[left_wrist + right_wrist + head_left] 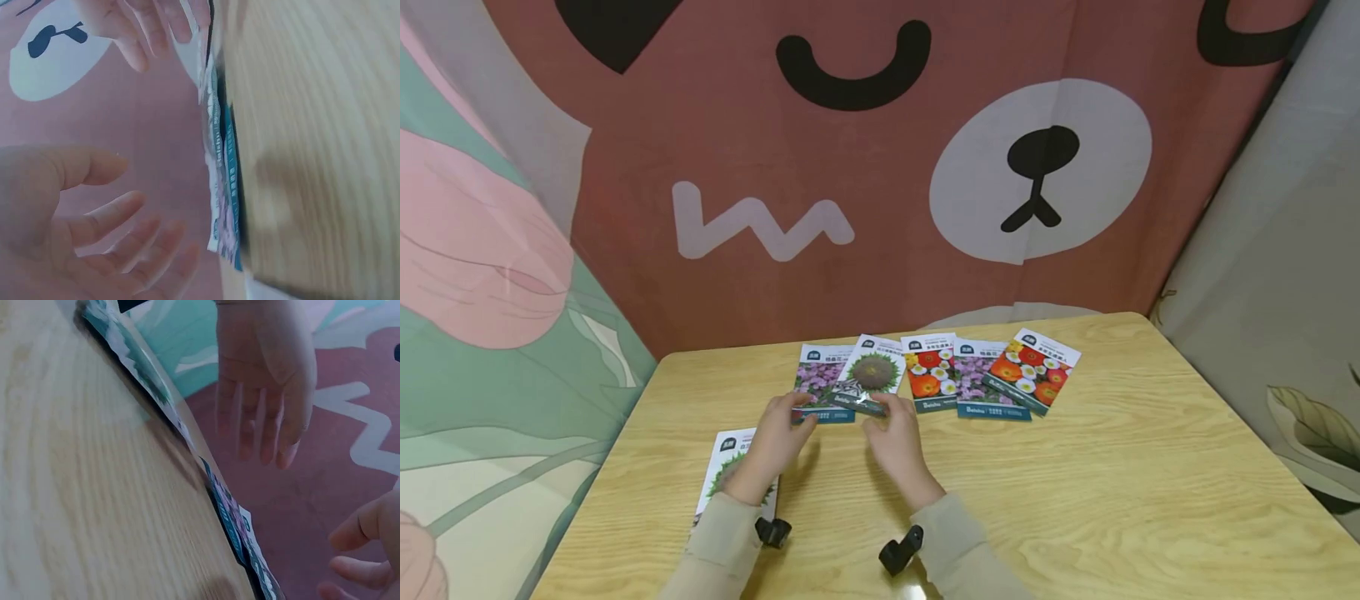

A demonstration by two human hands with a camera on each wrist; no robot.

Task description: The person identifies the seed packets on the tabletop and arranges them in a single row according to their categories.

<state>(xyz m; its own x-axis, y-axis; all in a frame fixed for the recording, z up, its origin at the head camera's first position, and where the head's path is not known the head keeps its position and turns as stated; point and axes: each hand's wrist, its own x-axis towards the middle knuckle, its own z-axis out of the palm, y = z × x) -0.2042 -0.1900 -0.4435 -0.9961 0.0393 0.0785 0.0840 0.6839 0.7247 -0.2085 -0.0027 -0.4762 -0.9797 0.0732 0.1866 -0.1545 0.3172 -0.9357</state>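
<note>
My left hand hovers at the lower left of a purple-flower seed packet, fingers loosely spread and holding nothing. A white seed packet with a green-rimmed flower head lies tilted over that purple one. At its lower edge is my right hand, thumb and fingers apart. Both hands, left and right, appear raised off the table in the left wrist view. The right wrist view has the left hand hanging fingers down and the right hand partly cut off. Another white flower-head packet lies partly hidden beneath my left forearm.
Farther right lie a red-and-orange poppy packet, a second purple-flower packet and a tilted poppy packet overlapping it. The wooden table ends at a printed bear curtain. Black wrist cameras sit on both sleeves.
</note>
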